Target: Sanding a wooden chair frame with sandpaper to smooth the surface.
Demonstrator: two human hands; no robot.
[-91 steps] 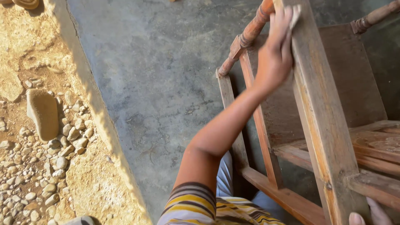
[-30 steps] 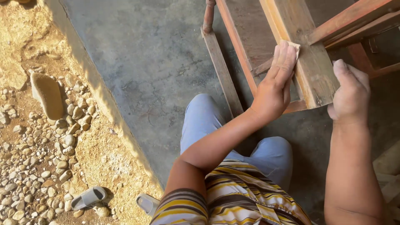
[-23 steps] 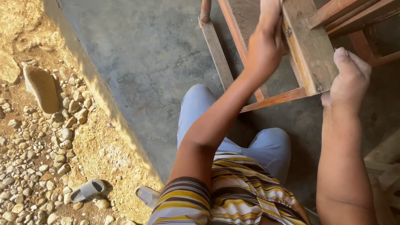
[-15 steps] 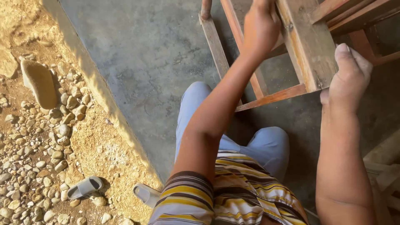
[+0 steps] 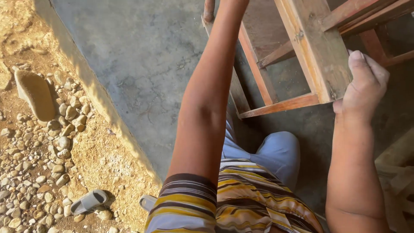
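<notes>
A worn wooden chair (image 5: pixel 258 73) lies tipped over on the concrete floor in front of my knees. Its thick leg (image 5: pixel 317 56) points toward me. My right hand (image 5: pixel 364 88) grips the end of that leg from the right, with the thumb pressed along its side. My left arm (image 5: pixel 207 99) stretches straight up beside the chair frame, and the hand itself is past the top edge of the view, so what it holds is hidden. I am crouched, with blue trousers (image 5: pixel 280 151) and a striped shirt (image 5: pixel 233 203) showing below.
The grey concrete floor (image 5: pixel 142 56) ends at a slanted edge on the left. Beyond it lies sandy ground with pebbles (image 5: pixel 39 164), a large flat stone (image 5: pixel 34 95) and two grey sandals (image 5: pixel 88 201). Pale wood pieces (image 5: pixel 399 172) sit at the lower right.
My left hand has slid up along the chair leg and out of the top of the view. My right hand has kept its grip on the leg's end.
</notes>
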